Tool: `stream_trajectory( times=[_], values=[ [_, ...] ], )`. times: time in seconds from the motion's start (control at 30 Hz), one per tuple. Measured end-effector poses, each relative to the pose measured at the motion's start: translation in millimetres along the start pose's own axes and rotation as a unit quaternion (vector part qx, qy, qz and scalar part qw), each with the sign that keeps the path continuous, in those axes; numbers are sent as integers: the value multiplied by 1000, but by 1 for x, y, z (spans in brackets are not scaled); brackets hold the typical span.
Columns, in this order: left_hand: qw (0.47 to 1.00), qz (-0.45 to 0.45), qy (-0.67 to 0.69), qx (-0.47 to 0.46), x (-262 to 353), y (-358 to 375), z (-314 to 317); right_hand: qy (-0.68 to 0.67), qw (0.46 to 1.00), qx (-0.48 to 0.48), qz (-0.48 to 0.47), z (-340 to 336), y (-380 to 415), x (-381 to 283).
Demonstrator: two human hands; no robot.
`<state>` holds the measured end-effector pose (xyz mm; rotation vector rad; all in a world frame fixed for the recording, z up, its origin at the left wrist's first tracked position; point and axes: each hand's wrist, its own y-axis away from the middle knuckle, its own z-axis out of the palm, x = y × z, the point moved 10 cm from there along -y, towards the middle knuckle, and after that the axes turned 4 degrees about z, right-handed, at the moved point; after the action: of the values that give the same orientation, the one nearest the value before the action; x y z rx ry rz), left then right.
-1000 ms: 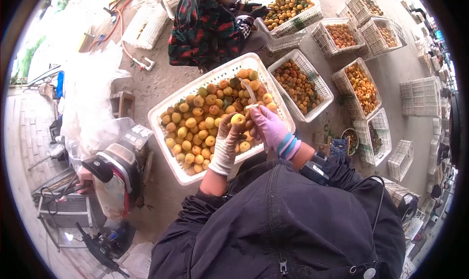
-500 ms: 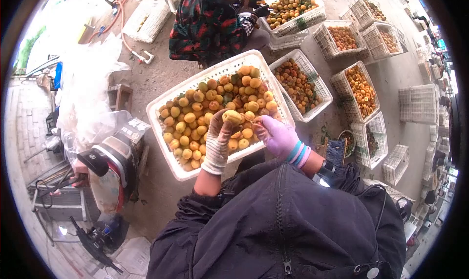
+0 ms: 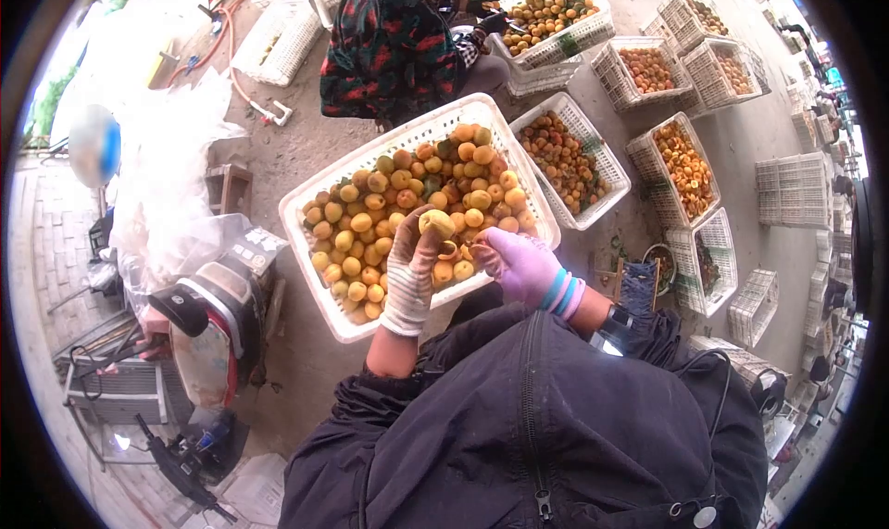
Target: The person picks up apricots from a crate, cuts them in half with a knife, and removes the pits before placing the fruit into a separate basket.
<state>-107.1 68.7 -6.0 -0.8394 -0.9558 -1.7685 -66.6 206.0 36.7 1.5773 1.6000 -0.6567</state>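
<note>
My left hand point(image 3: 410, 268), in a dirty white knit glove, is closed around a yellow apricot point(image 3: 436, 221), held up over the crate. A curved orange strip point(image 3: 448, 250) shows just below that fruit. To the right, my right hand point(image 3: 520, 266), in a purple glove with blue and pink cuff bands, has its fingers drawn together. I cannot tell what is in them. Beneath both hands lies a white plastic crate point(image 3: 306, 283) of whole apricots point(image 3: 356, 223), tilted across the view, with a few green leaves among the fruit.
Ahead, a person in a patterned jacket point(image 3: 389, 52) sits at another apricot crate point(image 3: 593, 31). More crates stand on the right, one with halved apricots point(image 3: 683, 172). A scooter point(image 3: 208, 330) and plastic sheeting point(image 3: 171, 186) are on the left.
My right hand has drawn slightly back from the apricot, leaving a wider gap between the hands. The curved strip now shows below the fruit. My left hand keeps its hold.
</note>
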Motion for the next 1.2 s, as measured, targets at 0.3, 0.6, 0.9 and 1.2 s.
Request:
stream_trajectory(
  times=[0.3,0.6,0.9,1.2],
  values=[
    [990,96,-101,-25,12,5,4,8,1000,-8,27,8,0,2],
    [995,-5,94,-13,-4,3,16,36,999,0,40,8,-4,1],
    [999,48,-1,12,-8,3,8,47,998,0,42,14,-5,2],
    [993,35,-114,26,-6,9,7,29,999,0,26,11,-7,-8]
  ],
)
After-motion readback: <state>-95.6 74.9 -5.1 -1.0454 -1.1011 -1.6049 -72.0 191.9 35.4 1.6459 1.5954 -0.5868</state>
